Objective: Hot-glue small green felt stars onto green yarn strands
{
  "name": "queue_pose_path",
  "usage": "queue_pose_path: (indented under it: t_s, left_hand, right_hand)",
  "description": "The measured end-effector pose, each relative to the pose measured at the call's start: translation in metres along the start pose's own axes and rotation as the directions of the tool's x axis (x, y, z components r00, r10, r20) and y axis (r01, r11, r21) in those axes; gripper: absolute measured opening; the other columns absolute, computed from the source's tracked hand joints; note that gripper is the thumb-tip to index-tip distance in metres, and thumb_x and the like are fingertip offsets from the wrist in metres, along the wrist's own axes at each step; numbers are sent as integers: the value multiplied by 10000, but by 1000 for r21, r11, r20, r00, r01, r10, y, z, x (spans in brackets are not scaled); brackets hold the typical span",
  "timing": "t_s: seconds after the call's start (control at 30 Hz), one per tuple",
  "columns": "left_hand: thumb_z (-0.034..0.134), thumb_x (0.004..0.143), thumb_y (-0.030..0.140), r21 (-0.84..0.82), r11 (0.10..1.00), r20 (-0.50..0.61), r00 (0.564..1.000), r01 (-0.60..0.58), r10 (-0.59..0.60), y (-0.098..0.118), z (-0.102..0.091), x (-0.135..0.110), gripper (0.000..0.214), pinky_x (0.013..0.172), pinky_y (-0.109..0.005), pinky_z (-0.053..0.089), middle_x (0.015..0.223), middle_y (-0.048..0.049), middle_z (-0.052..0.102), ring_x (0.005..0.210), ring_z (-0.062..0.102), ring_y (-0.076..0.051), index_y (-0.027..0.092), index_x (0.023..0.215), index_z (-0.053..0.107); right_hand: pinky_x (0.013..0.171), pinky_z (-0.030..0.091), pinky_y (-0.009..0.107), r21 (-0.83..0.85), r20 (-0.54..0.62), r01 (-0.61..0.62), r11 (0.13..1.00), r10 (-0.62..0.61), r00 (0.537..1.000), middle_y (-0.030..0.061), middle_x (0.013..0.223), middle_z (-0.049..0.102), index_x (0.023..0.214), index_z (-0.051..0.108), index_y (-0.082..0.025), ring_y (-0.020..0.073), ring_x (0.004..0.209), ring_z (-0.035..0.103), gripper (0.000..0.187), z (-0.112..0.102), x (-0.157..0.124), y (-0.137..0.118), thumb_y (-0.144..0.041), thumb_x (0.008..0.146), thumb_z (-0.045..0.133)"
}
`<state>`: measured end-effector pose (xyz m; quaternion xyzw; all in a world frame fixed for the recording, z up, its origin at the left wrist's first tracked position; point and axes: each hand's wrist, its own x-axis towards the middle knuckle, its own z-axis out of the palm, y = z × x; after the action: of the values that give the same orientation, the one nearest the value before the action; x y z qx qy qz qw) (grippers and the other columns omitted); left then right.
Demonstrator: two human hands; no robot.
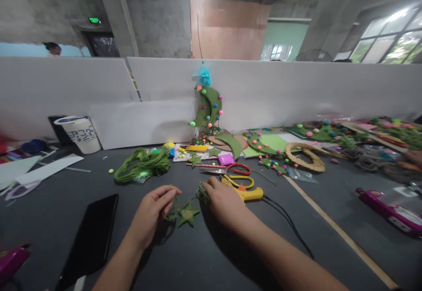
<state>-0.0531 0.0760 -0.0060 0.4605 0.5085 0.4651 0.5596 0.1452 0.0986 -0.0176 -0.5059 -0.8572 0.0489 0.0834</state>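
My left hand (157, 207) is closed in a pinch on green yarn (171, 214), which hangs in a loose loop under the fingers. Just right of that loop a green star with a tan centre (187, 215) lies flat on the table. My right hand (222, 198) has its fingers closed around a small bunch of green yarn (202, 193) close to the tabletop. Beyond the right hand lie red-handled scissors (238, 169), yellow-handled scissors (242, 181) and a yellow glue gun (252, 194) with a black cord. The right hand covers part of the glue gun.
A green yarn skein (142, 164) lies behind my left hand. To the left are a black phone (92, 234) and a white cup (82, 135). A decorated green crescent moon (209, 106) stands at the white partition (280, 93). Purple glue guns (389, 212) flank the workspace.
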Motion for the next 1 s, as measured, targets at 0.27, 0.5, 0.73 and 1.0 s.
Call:
queue_pose_path:
  t_s: [0.27,0.5,0.73,1.0]
  left_hand:
    - [576,743,444,108,993,-40,998,42,-38,-13,1,5,322,434,-179,187,469,74,338,450,259,-63,144,846,631]
    - [558,724,500,245,966,-67,996,78,-64,-15,6,8,382,424,-185,167,444,79,332,417,257,-66,143,842,627]
    - [505,760,417,532,825,93,982,-188,164,-15,9,8,285,638,-261,415,929,-71,623,707,546,-167,175,700,644]
    - [504,757,400,604,784,80,990,-142,117,-18,12,5,261,498,-228,342,587,1,564,513,491,-148,188,642,602]
  right_hand:
    - [627,409,258,-47,75,89,995,-85,994,79,864,598,889,598,-152,183,767,588,183,8,9,3,-85,812,445]
    - [708,417,297,-40,6,50,998,-50,999,133,1083,557,1086,518,-131,212,904,558,319,5,8,10,-39,800,410]
    - [693,408,282,18,39,141,990,-142,989,106,876,607,889,595,-129,203,833,563,185,12,6,8,-68,812,438]
    - [730,424,246,324,-273,63,944,29,962,53,907,584,941,546,-157,145,841,557,199,-8,11,15,-94,829,394]
